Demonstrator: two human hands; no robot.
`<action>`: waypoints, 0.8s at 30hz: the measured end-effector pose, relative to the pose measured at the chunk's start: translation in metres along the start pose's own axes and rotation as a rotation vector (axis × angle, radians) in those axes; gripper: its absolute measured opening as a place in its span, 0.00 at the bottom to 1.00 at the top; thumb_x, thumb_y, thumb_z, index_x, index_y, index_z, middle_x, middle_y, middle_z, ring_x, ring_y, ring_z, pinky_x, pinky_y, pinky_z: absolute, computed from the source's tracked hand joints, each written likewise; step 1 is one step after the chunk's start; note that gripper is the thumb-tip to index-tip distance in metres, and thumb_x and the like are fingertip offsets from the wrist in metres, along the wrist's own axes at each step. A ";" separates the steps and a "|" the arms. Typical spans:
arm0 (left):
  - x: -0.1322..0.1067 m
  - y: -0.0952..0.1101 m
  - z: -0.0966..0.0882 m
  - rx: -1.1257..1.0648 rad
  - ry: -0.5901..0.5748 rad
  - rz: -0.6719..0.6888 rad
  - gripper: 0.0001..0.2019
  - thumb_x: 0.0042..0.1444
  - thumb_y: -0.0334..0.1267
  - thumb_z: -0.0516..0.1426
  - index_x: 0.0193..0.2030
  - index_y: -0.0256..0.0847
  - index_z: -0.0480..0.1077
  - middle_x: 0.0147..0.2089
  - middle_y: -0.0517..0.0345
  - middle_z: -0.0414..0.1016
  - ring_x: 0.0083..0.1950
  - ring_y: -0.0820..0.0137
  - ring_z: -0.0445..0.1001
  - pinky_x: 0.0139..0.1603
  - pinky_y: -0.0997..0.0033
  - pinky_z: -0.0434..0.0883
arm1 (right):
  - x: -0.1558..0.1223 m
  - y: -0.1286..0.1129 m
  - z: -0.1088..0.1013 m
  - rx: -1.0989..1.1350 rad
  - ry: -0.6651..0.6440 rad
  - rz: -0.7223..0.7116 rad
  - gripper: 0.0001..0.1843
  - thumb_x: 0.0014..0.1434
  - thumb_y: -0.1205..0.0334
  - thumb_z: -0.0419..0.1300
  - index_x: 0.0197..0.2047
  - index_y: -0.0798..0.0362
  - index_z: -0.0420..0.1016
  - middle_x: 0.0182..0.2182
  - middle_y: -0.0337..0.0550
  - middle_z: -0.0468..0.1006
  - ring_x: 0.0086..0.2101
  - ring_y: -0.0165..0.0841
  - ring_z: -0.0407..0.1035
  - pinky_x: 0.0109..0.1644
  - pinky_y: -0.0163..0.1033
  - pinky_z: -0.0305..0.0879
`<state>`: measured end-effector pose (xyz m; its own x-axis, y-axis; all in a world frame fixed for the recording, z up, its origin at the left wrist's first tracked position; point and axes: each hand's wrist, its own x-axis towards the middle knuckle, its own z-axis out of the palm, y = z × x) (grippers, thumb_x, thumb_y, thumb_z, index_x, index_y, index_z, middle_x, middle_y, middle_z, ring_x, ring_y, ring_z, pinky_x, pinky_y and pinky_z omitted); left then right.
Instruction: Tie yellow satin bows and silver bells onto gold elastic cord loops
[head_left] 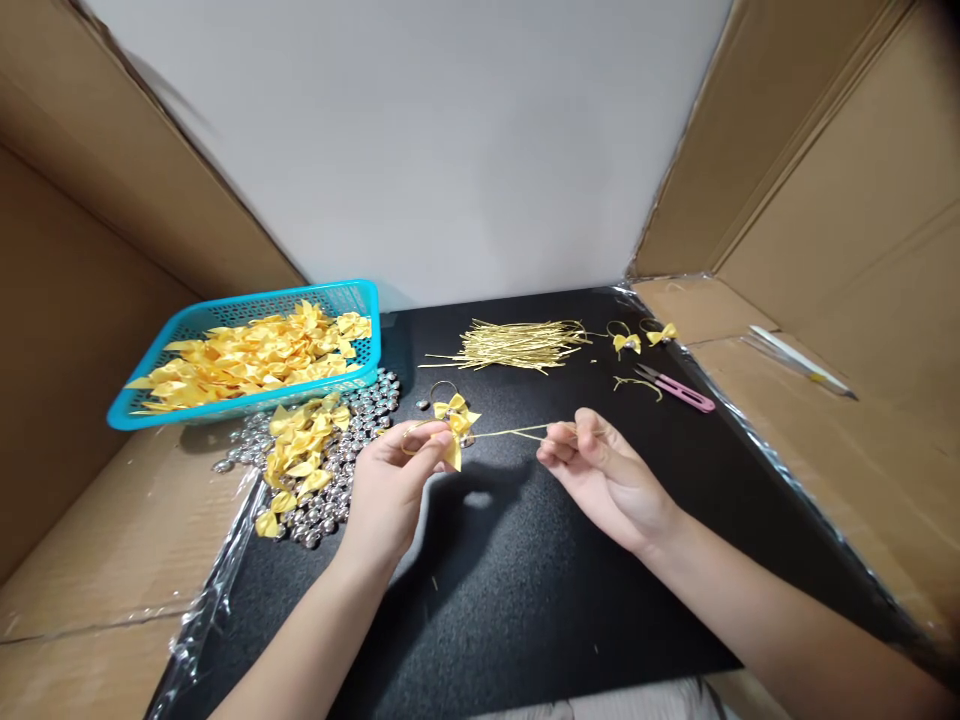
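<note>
Between thumb and fingers, my left hand [390,490] pinches a yellow ribbon bow [456,452] with a gold cord loop showing behind its fingertips. From the bow, two strands of gold cord [499,433] stretch right to my right hand [611,480], whose fingers are closed on their ends. The strands look taut and meet partway along. Just behind the held bow, another yellow bow [454,408] with a thin gold loop appears to lie on the black mat [525,580]. My left fingers hide part of the held bow.
A turquoise basket [371,345] of yellow bows stands back left. Before it lie silver beads [319,515] and loose bows [304,450]. Gold cords [521,345] are piled behind my hands. Pink snips [679,392], looped bows [627,343] and a pen-like tool [806,365] lie right, near cardboard walls.
</note>
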<state>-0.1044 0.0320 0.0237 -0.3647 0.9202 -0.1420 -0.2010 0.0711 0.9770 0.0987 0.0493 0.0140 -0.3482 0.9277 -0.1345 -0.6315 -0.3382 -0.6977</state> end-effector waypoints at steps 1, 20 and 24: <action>-0.001 -0.002 0.000 0.004 -0.015 -0.005 0.07 0.39 0.35 0.69 0.26 0.38 0.79 0.24 0.61 0.75 0.24 0.77 0.69 0.25 0.78 0.70 | 0.000 -0.001 0.000 0.002 0.005 -0.011 0.21 0.40 0.53 0.77 0.24 0.48 0.68 0.30 0.33 0.84 0.35 0.33 0.78 0.49 0.44 0.71; -0.008 -0.015 0.004 0.061 -0.165 -0.019 0.03 0.45 0.35 0.67 0.28 0.40 0.80 0.24 0.62 0.76 0.24 0.76 0.71 0.28 0.78 0.70 | 0.007 -0.009 -0.007 -0.139 0.039 -0.106 0.22 0.47 0.50 0.73 0.26 0.50 0.63 0.55 0.36 0.78 0.33 0.29 0.77 0.44 0.39 0.73; -0.008 -0.016 0.003 0.062 -0.172 -0.014 0.03 0.46 0.35 0.67 0.28 0.40 0.80 0.24 0.62 0.76 0.25 0.77 0.71 0.28 0.79 0.70 | 0.008 -0.008 -0.012 -0.095 0.079 -0.086 0.22 0.44 0.50 0.75 0.26 0.49 0.66 0.47 0.34 0.82 0.30 0.26 0.76 0.44 0.38 0.73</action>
<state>-0.0957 0.0249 0.0091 -0.2008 0.9708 -0.1311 -0.1468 0.1025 0.9838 0.1088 0.0613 0.0100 -0.2380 0.9633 -0.1238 -0.5872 -0.2442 -0.7717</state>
